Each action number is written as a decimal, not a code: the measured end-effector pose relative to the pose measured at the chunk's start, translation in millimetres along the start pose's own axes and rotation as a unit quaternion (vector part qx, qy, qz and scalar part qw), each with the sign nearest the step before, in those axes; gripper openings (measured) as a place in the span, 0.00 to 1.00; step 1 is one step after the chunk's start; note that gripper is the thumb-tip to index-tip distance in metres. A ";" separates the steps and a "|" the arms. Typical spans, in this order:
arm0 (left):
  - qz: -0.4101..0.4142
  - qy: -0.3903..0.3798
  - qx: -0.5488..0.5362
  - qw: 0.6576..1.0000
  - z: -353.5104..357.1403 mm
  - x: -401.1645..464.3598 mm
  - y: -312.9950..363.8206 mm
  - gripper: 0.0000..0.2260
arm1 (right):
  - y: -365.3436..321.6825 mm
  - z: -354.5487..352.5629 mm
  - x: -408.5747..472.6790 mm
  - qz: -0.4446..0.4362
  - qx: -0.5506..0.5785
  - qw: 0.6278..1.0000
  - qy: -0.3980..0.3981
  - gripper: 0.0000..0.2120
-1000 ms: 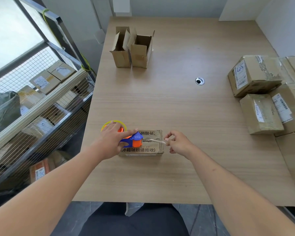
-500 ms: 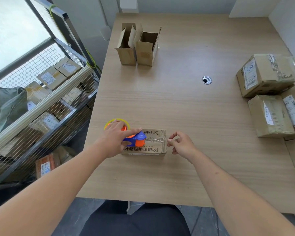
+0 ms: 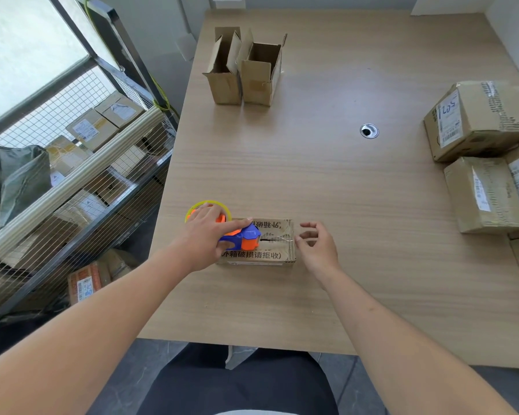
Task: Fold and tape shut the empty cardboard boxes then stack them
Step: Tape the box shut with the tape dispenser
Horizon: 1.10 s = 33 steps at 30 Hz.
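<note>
A small closed cardboard box (image 3: 271, 255) with printed characters lies near the table's front edge. On its left end sits a blue and orange tape dispenser (image 3: 250, 236) with a yellow-rimmed roll. My left hand (image 3: 209, 235) grips the dispenser, index finger stretched along its top. A thin strip of clear tape runs from the dispenser along the box's seam to its right edge. My right hand (image 3: 318, 247) hovers just off that right end, fingers loosely curled and apart, holding nothing I can see. Two open empty boxes (image 3: 225, 85) (image 3: 261, 85) stand upright at the far left.
Sealed, labelled boxes (image 3: 477, 121) (image 3: 486, 199) are piled along the table's right side. A cable grommet (image 3: 369, 130) sits in the wooden table (image 3: 342, 190). A wire-mesh shelf cart (image 3: 81, 175) with parcels stands left of the table.
My right hand, which pinched the tape end off the box's right side, has let it go and spread its fingers. The left hand stays on the dispenser.
</note>
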<state>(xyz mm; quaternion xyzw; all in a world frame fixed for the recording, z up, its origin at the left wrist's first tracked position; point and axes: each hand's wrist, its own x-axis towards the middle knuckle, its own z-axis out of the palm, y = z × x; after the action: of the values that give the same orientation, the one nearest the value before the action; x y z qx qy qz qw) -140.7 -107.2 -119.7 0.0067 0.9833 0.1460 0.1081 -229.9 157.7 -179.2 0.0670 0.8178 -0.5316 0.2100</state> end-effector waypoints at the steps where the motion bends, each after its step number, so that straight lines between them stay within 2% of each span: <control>1: -0.001 0.000 0.001 1.000 -0.4 -0.1 1.0 0.33 | -5.7 4.9 -2.2 -0.030 0.009 0.999 0.011 0.11; 3: -0.002 0.001 0.001 1.000 -2.2 -0.5 2.3 0.32 | -16.5 19.9 -5.9 -0.106 -0.004 0.994 0.001 0.16; 5: -0.002 0.002 0.001 1.000 -4.1 -1.1 2.9 0.31 | -17.5 38.4 -6.6 -0.161 -0.072 0.983 -0.048 0.20; 7: 0.000 0.000 -0.001 1.000 -6.4 -1.0 3.3 0.30 | -11.4 51.0 -7.9 -0.153 -0.121 0.979 -0.065 0.21; 12: -0.010 -0.054 0.015 0.998 -20.4 5.7 6.5 0.29 | -2.6 60.8 -12.6 -0.150 -0.112 0.982 0.009 0.23; 16: 0.002 -0.117 0.042 0.992 -49.1 17.5 15.4 0.25 | -1.6 65.6 -11.4 -0.148 -0.167 0.974 0.043 0.21; 24: -0.029 -0.225 0.009 0.974 -82.6 26.0 27.4 0.20 | -2.6 65.9 -11.3 -0.149 -0.217 0.964 0.030 0.20; 28: -0.040 -0.256 -0.011 0.966 -87.4 29.1 28.4 0.19 | -4.5 64.6 -12.1 -0.155 -0.221 0.963 0.026 0.20; 33: -0.062 -0.291 -0.070 0.952 -95.2 20.6 -5.3 0.18 | -6.3 63.1 -11.4 -0.164 -0.235 0.958 0.021 0.19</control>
<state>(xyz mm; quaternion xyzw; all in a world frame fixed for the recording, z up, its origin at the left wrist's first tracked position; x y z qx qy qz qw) -181.1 -138.6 -36.7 -0.0200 0.8949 0.1988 0.3990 -204.6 99.7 -191.0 -0.1086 0.9237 -0.3496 0.1127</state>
